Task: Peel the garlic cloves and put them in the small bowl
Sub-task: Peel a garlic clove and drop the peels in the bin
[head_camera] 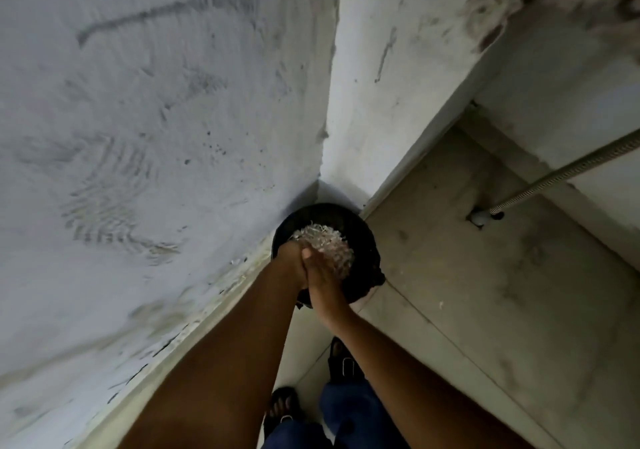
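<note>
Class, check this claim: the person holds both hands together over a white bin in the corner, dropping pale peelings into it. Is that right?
Not quite. The head view shows the bin is black, not white. The rest stands: it sits in the corner, and the left hand and right hand are together above it, with pale peelings there.
</note>
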